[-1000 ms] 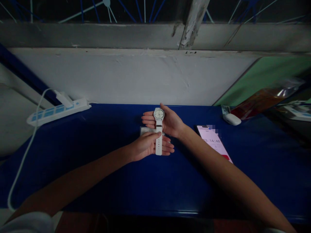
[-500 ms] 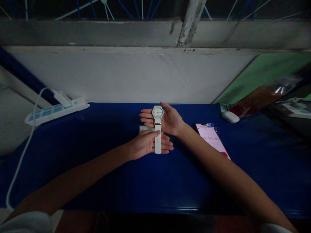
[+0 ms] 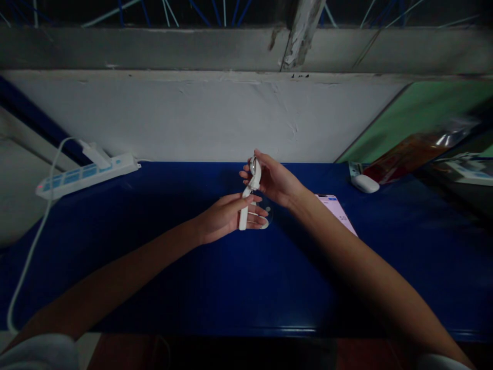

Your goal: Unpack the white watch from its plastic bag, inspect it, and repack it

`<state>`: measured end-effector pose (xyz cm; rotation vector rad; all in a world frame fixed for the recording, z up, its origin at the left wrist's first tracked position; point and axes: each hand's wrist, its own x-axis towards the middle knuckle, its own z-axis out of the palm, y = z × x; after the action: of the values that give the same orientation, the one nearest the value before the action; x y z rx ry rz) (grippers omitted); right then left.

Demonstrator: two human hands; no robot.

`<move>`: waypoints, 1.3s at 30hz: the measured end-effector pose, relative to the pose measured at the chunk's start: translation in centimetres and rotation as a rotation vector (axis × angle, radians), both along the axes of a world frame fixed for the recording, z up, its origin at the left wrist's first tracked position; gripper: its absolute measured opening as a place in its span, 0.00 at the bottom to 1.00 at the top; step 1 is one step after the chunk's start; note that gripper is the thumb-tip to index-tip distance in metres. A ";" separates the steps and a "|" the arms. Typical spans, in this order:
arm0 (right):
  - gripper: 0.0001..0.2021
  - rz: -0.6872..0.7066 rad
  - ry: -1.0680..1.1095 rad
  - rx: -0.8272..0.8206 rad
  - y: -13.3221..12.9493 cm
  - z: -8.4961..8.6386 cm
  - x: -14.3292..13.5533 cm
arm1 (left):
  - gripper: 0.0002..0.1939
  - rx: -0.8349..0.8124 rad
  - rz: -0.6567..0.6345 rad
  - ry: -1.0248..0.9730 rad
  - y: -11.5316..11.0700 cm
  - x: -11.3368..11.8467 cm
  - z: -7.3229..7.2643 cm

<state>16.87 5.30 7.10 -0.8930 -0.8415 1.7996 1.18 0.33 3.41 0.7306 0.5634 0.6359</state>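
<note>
Over a glossy blue bench [image 3: 215, 288], I see the left hand [image 3: 221, 217] pinching the strap of a white watch [image 3: 253, 182] between thumb and fingers, the right hand [image 3: 280, 181], a little farther off, gripping its tilted case, and a pale wall [image 3: 200, 121] rising beyond the bench.

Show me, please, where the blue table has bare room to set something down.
Bare: the table's front middle, between the forearms; also between the power strip and left hand.
Crowded: the centre, where that hand and the right hand hold the white wristwatch; and back right, with smartphone, white rounded object and plastic package.
</note>
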 end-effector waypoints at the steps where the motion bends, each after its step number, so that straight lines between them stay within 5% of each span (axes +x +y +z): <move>1: 0.15 -0.018 -0.010 0.010 -0.1 -0.1 -0.1 | 0.09 -0.003 -0.007 -0.015 -0.2 0.1 -0.2; 11: 0.21 0.313 0.161 -0.038 -1.0 -0.8 -1.1 | 0.13 -0.048 -0.052 -0.068 -1.1 0.5 -0.9; 22: 0.25 0.270 0.222 -0.207 -0.3 -0.7 -0.4 | 0.09 -0.075 -0.020 -0.047 -1.5 0.8 -1.8; 39: 0.34 0.380 0.223 -0.133 -0.5 -1.1 -0.1 | 0.08 -0.064 -0.052 -0.049 -1.5 0.5 -1.3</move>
<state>16.82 4.81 5.97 -0.6257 -0.7916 2.2596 1.66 -1.13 2.11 0.6656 0.5155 0.5833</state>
